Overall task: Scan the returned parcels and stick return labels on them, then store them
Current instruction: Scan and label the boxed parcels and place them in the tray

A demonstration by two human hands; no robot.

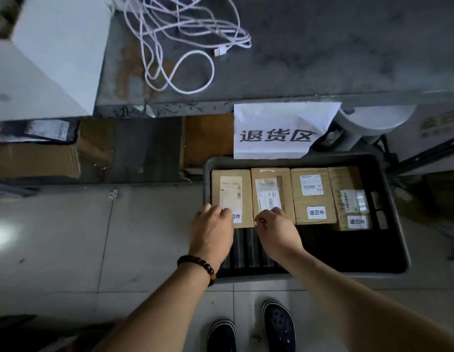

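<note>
Four parcels (313, 196) in the crate (348, 252), three return labels (316, 212) showing | left hand (212, 229), right hand (276, 229) on leftmost two, fingers (268, 215) bent, grip or press can't tell | storing looks nearly done

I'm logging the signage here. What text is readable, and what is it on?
"退货区": paper sign.
"退回件": sticker on the third box.
"退回件": sticker on the fourth box.
"回件": sticker on the first box; the left hand hides the rest.
Shipping labels on all four boxes: too small to read.
</note>
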